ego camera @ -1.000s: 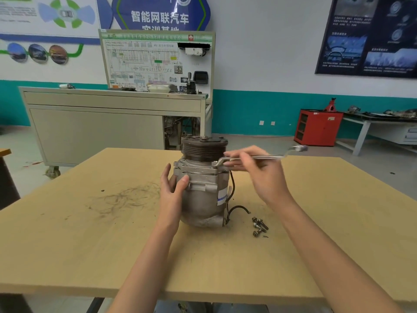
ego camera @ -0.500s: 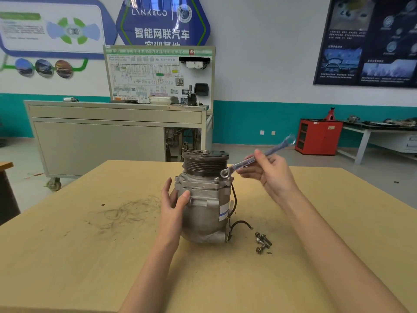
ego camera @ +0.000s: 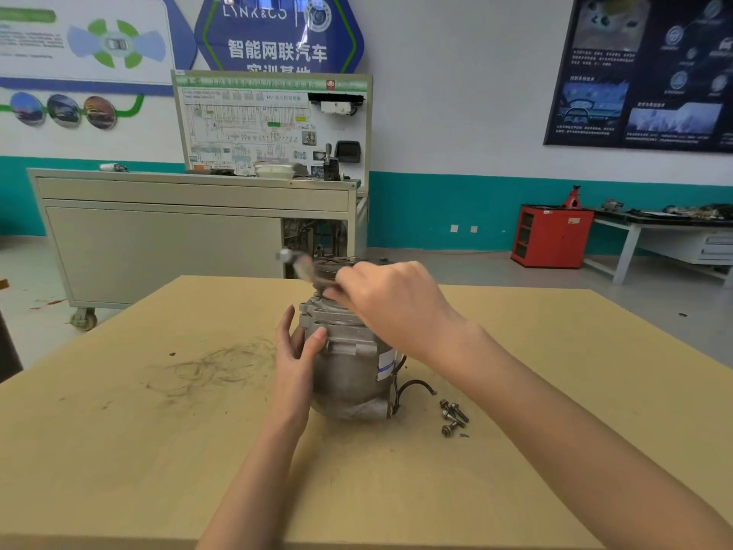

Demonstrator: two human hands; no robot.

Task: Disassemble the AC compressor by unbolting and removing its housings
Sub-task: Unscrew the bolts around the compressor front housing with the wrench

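Observation:
A grey AC compressor (ego camera: 349,375) stands upright on the wooden table (ego camera: 555,391), its pulley end up and partly hidden by my right hand. My left hand (ego camera: 295,351) holds the housing's left side, thumb on the front and fingers round the back. My right hand (ego camera: 392,307) grips a metal wrench (ego camera: 297,265) over the compressor's top; the wrench is blurred and its free end points up and to the left. Several removed bolts (ego camera: 452,416) lie on the table just right of the compressor's base.
Dark scuff marks (ego camera: 210,367) cover the table left of the compressor. Behind the table stands a grey wheeled training cabinet (ego camera: 158,240) with a wiring panel. A red box (ego camera: 551,236) and a workbench (ego camera: 666,232) are at the far right.
My right hand has swung the wrench from pointing right to pointing up-left across the compressor's top. My left hand stays on the housing. The view has tilted upward.

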